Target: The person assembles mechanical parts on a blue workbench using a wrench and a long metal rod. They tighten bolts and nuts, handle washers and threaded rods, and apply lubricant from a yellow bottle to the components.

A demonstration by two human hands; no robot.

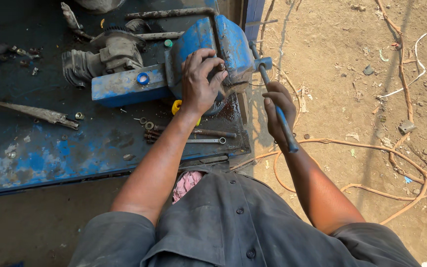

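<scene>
Two bare hands are seen at a blue bench vise [208,44] bolted near the right edge of a worn blue workbench [50,158]. The left hand [199,81] is laid over the vise jaws, fingers curled down around a small dark piece held there; what the piece is cannot be told, as it is mostly hidden by the fingers. The right hand [278,111] is clenched around the blue vise handle bar [275,106], which slants down and to the right from the screw head at the front of the vise. The lower end of the bar is seen jutting out below the fist.

Behind the vise, a greasy grey engine part [100,57] with cooling fins is set on the bench, just beside the vise's long blue base. A blue ring [143,78] is noted on that base. A yellow piece [176,107] is partly covered by the left wrist. A long bolt [213,133] and a flat spanner [203,141] are lying near the bench's front edge, under the left forearm, with loose nuts and washers scattered about. A rusted metal strip [30,112] is lying at the left.

Sandy ground is seen to the right, crossed by an orange hose [371,190]. A pink rag [186,183] is tucked at the grey shirt.
</scene>
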